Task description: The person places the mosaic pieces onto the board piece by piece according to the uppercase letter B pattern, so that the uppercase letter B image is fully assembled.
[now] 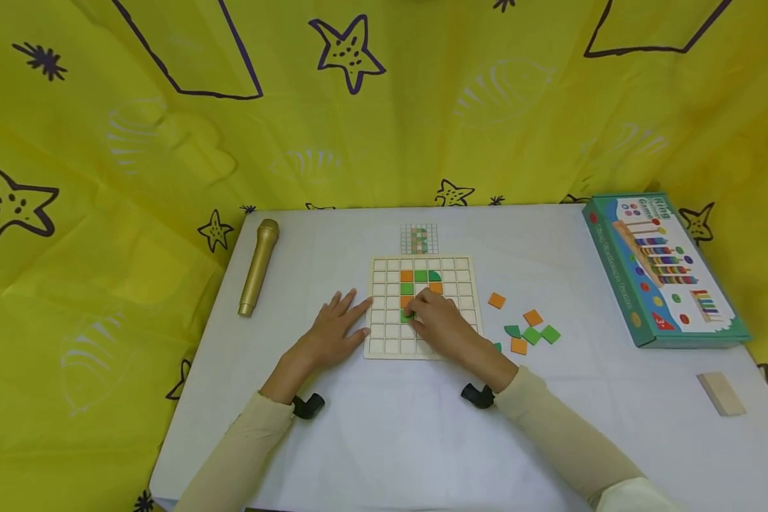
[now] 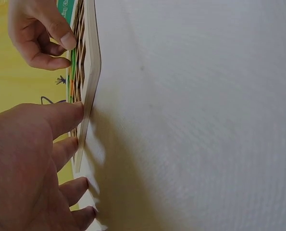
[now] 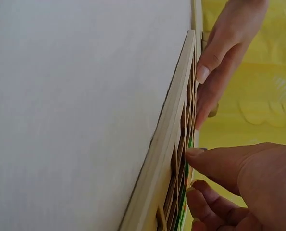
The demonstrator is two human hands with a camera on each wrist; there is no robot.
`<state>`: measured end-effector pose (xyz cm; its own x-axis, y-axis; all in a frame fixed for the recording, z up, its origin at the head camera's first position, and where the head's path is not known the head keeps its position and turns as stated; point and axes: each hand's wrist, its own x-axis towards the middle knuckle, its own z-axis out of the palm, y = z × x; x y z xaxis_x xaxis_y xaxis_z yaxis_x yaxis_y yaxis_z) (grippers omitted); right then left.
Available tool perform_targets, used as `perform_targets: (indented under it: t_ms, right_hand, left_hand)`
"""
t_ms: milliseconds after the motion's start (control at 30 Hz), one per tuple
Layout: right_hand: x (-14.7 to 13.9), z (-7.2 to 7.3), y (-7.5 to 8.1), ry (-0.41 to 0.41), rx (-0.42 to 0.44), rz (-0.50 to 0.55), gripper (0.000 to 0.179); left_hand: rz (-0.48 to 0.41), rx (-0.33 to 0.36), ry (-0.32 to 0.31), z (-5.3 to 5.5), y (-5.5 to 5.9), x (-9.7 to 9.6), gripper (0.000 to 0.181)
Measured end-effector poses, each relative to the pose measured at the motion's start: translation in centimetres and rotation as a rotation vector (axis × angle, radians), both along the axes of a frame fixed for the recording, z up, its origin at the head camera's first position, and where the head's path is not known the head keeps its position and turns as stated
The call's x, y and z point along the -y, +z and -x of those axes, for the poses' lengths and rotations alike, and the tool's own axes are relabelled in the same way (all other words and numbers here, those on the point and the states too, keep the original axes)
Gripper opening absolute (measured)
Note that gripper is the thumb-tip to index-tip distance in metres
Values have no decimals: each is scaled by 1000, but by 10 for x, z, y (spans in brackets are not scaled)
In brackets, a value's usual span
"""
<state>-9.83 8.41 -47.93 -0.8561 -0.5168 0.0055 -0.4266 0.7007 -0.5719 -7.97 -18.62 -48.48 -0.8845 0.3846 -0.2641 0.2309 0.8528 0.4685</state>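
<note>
A pale wooden grid board (image 1: 392, 347) lies on the white table, with orange and green tiles set in its middle cells. My right hand (image 1: 444, 323) reaches over it from the right, thumb and fingertips bent around a green tile (image 1: 405, 317) low in the pattern; the hand covers cells to the right. In the right wrist view, the thumb (image 3: 198, 153) and a curled finger stand on either side of green. My left hand (image 1: 333, 331) lies flat with spread fingers, its fingertips at the board's left edge. In the left wrist view, its thumb (image 2: 68, 115) overlaps that edge.
Loose orange tiles (image 1: 496, 300) and green tiles (image 1: 551, 334) lie right of the board. Behind it is a small printed pattern card (image 1: 419, 239). A gold microphone (image 1: 259, 267) lies left; a game box (image 1: 672, 277) and wooden block (image 1: 721, 394) are far right.
</note>
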Motion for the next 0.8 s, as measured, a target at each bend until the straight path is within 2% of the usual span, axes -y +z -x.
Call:
perform_targets:
  t_ms: [167, 467, 567, 667, 800]
  right_hand:
    - [-28, 6, 3, -48, 56, 25, 22]
    - [-100, 25, 12, -274, 169, 35, 36]
    - [-118, 28, 12, -320, 204, 16, 43]
    - [-130, 28, 11, -336, 261, -14, 47]
    - [-137, 27, 5, -288, 301, -29, 40]
  left_hand:
    - [8, 2, -5, 0, 0, -1, 65]
    - [5, -8, -8, -2, 1, -1, 65]
    - [9, -8, -5, -2, 2, -1, 65]
    - [9, -7, -6, -2, 3, -1, 65]
    - [17, -2, -4, -1, 2, -1, 65]
